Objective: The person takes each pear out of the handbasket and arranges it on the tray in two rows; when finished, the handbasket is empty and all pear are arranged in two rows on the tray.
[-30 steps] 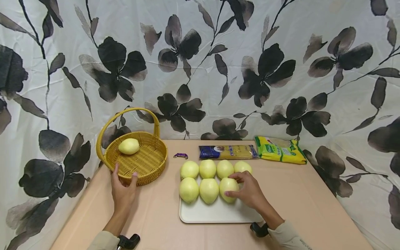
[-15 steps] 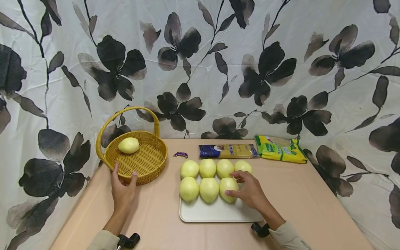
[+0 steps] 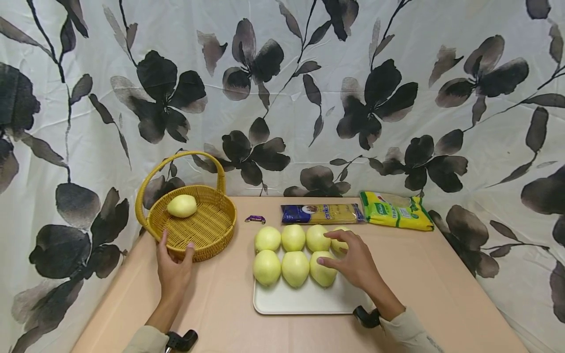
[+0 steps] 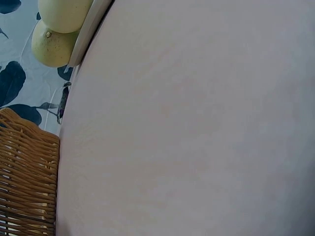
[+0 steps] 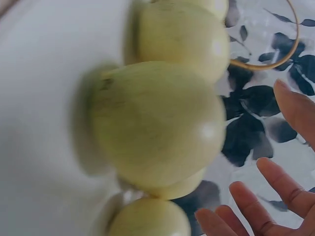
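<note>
Pale green, apple-like fruits (image 3: pixel 267 267) stand in two rows on a white tray (image 3: pixel 309 305). My right hand (image 3: pixel 353 257) hovers over the tray's right end, thumb and fingers spread. The right wrist view shows its fingertips apart from the nearest fruit (image 5: pixel 157 125). At left, my left hand (image 3: pixel 174 272) touches the near outer wall of a yellow wicker basket (image 3: pixel 222 240), with thumb and forefinger spread along it; its other fingers are hidden. One fruit (image 3: pixel 182 206) lies inside the basket. The left wrist view shows the basket's wall (image 4: pixel 27 182) but no hand.
A small purple-wrapped sweet (image 3: pixel 255 219) lies between basket and tray. Behind the tray are a blue and yellow packet (image 3: pixel 322 214) and a yellow-green packet (image 3: pixel 395 211). A floral curtain (image 3: pixel 300 113) hangs at the table's (image 3: pixel 441 284) back edge.
My right hand has let go of the front-row fruit at right and lifted slightly off it, its fingers shifting toward the back row. My left hand and the basket have stayed put.
</note>
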Tool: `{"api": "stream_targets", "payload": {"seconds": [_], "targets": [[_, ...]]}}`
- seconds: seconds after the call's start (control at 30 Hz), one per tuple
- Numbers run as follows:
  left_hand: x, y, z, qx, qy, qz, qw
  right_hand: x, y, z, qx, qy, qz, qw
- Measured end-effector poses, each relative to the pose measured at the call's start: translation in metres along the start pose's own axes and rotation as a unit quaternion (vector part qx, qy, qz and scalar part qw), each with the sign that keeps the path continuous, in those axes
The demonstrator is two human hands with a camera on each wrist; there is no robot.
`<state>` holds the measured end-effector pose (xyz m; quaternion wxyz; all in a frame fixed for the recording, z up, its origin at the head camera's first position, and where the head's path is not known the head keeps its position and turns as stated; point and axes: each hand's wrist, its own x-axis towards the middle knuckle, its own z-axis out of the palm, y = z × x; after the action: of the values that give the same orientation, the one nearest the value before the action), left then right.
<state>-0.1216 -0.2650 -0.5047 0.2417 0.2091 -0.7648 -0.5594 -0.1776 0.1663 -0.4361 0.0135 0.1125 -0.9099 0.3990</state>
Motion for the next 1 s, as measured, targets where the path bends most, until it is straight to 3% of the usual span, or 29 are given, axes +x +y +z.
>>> {"api": "stream_targets", "payload": {"seconds": [0.47,1.0], "targets": [[-0.001,0.000,-0.001,-0.004,-0.006,-0.003,1.0000,0.019,-0.051,0.007,0.056,0.021,-0.090,0.9941],[-0.001,0.000,-0.001,0.003,-0.001,0.000,1.0000,0.044,-0.117,0.038,0.071,0.019,-0.177,0.9814]]}}
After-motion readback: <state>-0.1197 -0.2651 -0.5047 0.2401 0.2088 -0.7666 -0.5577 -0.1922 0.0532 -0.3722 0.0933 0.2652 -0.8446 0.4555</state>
